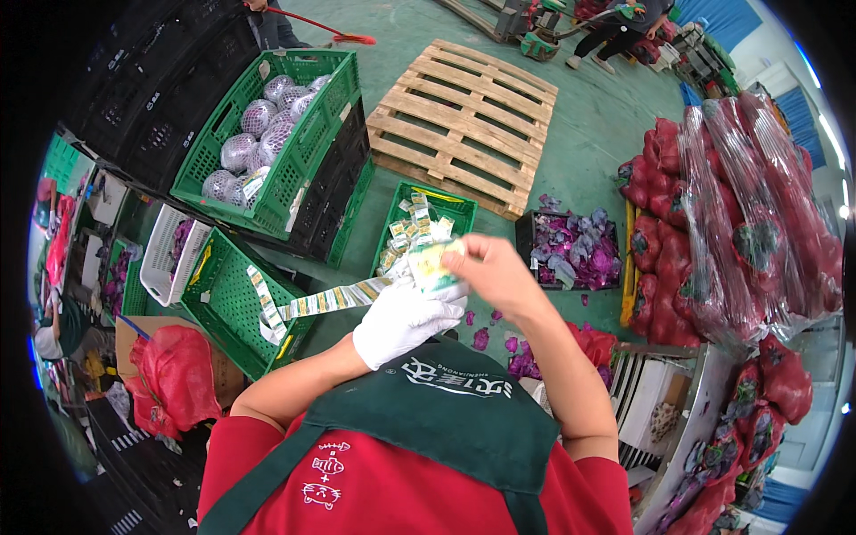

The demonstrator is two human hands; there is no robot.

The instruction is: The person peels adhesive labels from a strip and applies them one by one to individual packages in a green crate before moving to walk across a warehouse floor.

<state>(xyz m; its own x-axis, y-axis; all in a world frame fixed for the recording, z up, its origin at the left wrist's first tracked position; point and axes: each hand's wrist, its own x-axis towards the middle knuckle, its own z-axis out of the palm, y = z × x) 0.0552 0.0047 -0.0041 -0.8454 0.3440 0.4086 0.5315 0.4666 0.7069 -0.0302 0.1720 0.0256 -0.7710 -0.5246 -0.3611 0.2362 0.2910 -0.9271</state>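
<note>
My left hand (pixel 408 321), in a white glove, is curled in front of my dark green apron (pixel 461 401). A long strip of printed labels (pixel 334 299) runs into it from the left. Between the thumb and fingers of my bare right hand (pixel 495 271) is a yellow and green label (pixel 435 264), just above the glove. Whether this label is still joined to the strip is hidden. Beyond my hands, a green plastic crate (pixel 461 202) holds a heap of label strips (pixel 420 224). The long strip's other end lies in a tilted green crate (pixel 224 301) at the left.
Wrapped round heads in foam nets (pixel 257 117) fill a stacked green crate (pixel 314 134). A wooden pallet (pixel 468 114) lies ahead. To the right are a black crate (pixel 545 284) of purple cabbage leaves (pixel 578 247) and stacked red net sacks (pixel 662 261). Other people stand farther off.
</note>
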